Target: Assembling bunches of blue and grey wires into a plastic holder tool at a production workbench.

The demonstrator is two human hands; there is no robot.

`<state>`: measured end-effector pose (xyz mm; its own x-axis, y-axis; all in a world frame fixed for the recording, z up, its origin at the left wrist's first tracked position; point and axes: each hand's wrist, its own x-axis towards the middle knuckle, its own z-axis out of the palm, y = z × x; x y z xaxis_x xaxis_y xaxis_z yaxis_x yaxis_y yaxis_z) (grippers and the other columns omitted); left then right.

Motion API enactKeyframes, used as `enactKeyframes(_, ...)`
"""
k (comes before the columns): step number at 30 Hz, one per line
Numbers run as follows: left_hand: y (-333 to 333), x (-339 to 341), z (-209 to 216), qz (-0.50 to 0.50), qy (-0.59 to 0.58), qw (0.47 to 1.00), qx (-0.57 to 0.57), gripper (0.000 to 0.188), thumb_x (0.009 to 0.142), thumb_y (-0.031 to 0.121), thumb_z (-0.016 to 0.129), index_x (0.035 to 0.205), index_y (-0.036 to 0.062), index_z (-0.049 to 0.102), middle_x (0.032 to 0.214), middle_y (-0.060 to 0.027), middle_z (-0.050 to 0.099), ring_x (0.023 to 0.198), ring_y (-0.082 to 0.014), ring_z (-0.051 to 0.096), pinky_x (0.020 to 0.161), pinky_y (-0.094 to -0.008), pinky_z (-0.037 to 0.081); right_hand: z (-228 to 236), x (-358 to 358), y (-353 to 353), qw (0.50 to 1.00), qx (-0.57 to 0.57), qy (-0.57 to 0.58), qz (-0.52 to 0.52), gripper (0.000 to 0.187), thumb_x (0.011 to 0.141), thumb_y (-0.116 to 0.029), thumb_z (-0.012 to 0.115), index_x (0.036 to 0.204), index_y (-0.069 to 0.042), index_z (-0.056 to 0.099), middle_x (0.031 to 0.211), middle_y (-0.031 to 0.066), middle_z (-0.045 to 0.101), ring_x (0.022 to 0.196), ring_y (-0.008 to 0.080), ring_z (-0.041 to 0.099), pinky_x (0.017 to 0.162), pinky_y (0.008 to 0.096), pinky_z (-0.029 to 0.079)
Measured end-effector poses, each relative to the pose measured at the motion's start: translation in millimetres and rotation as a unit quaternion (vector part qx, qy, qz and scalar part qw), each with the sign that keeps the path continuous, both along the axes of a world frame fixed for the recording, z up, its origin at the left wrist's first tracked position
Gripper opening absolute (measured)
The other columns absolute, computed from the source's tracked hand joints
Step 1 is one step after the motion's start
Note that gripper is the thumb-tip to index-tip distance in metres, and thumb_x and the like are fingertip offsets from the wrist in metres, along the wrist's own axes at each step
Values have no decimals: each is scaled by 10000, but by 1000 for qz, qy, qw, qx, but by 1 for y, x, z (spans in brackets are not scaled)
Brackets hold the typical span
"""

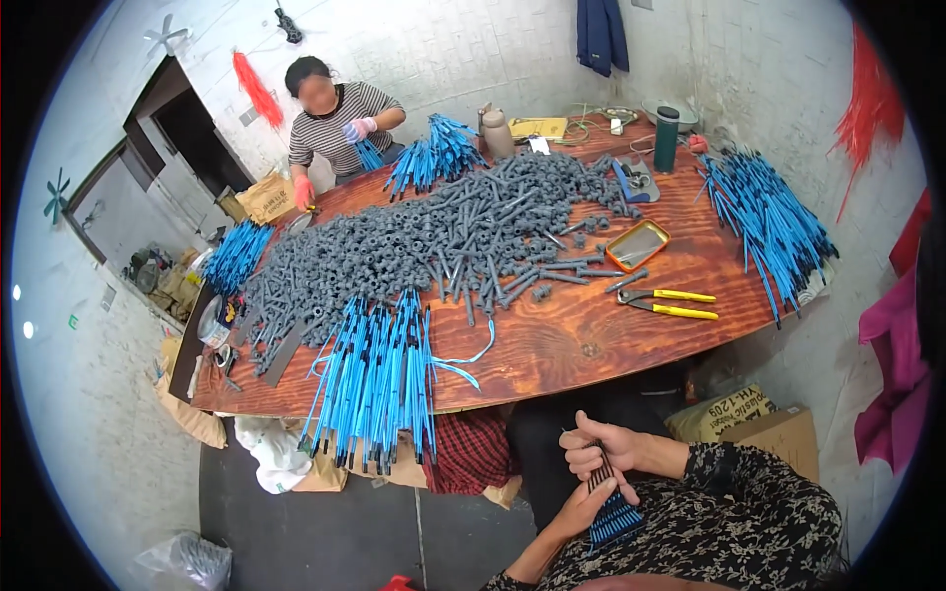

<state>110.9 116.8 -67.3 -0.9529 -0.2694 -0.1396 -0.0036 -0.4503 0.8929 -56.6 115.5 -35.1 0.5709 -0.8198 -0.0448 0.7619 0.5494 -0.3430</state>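
Observation:
Above my lap at the lower right, my left hand (pixel 583 507) is closed around a fanned bundle of thin blue-and-black sticks (pixel 615 522). Just above it, my right hand (pixel 603 448) has its fingers curled at the dark upper ends of the same bundle, partly covering them. Nearest on the table, a larger bunch of blue sticks with black tips (pixel 374 379) hangs over the front edge. Behind it spreads a big heap of grey plastic plug-like pieces (pixel 394 236).
On the wooden table (pixel 581 345) lie yellow-handled pincers (pixel 670 303), a yellow-rimmed tray (pixel 639 244), a dark green bottle (pixel 666 140) and more blue sticks (pixel 774 222). Across it, a co-worker in a striped top (pixel 340 128) wears gloves and handles blue sticks. A cardboard box (pixel 778 438) stands beside me.

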Motion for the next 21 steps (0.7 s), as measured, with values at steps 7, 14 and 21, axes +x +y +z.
enactKeyframes(7,-5,20,-3,8,2,1000,28,269,1011,218,469,1170,6,511,1129,-68,565,1058,-139,508,987,-304,373,-8,19,-11,994,101,-11,40,508,972,-605,383,695,-182,337,586,-86,297,582,69,341,651,239,395)
enactKeyframes(14,8,34,-13,49,-18,999,-5,257,994,201,485,1163,9,514,1107,-84,589,1062,-147,513,1004,-336,368,-8,33,-15,987,129,-23,93,458,1003,-528,406,699,-191,344,577,-99,287,554,50,327,643,237,413)
enactKeyframes(21,23,18,-6,37,9,998,-45,243,982,192,498,1138,9,527,1085,-96,609,1054,-162,544,990,-320,392,-3,20,-1,987,121,7,110,431,1016,-478,416,695,-199,344,571,-106,288,525,38,331,633,231,423)
